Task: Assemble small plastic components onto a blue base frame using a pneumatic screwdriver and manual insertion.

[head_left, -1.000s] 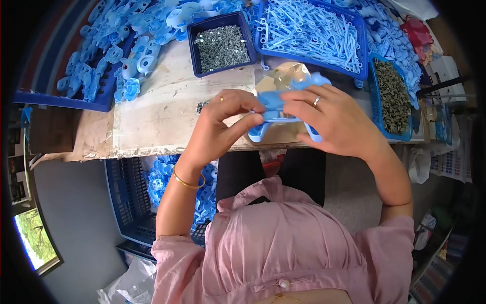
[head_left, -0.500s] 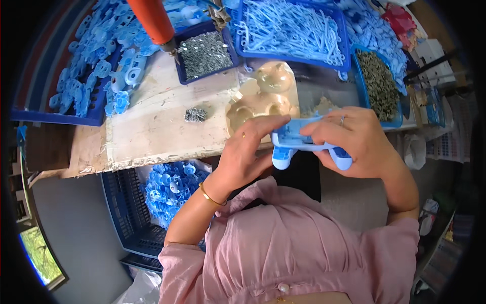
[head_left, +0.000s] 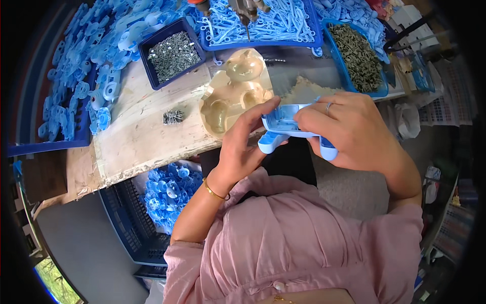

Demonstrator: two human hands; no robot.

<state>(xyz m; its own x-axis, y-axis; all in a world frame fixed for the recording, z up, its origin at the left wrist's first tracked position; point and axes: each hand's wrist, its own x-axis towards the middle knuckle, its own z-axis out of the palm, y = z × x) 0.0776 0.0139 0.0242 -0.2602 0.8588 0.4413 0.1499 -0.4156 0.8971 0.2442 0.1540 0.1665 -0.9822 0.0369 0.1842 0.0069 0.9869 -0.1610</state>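
Both my hands hold a light blue hollow plastic part (head_left: 288, 117), boxy with two rounded leg-like pieces, above the table's front edge. At its left end, my left hand (head_left: 243, 139) grips with the thumb and fingers closed about the corner. The left leg piece (head_left: 272, 142) slants outward beneath it. My right hand (head_left: 352, 126) is wrapped round the other end, fingers reaching over the rim into the hollow; the right leg piece (head_left: 328, 149) points down. Fingertips inside and under the part are partly hidden. A beige moulded fixture (head_left: 232, 101) lies on the table just beyond my left hand.
A small heap of metal fasteners (head_left: 173, 117) lies left of the fixture. Farther back are a bin of metal pieces (head_left: 172, 55), a tray of blue rods (head_left: 258, 23) and a bin of brownish pieces (head_left: 357, 58). A metal driver tip (head_left: 247, 31) hangs overhead. A dark crate (head_left: 126, 218) stands below.
The view has shifted, so the table's things sit further left. The part's left leg piece now slants outward where it hung straighter. Less of the orange hanging tool shows. Both hands keep their hold.
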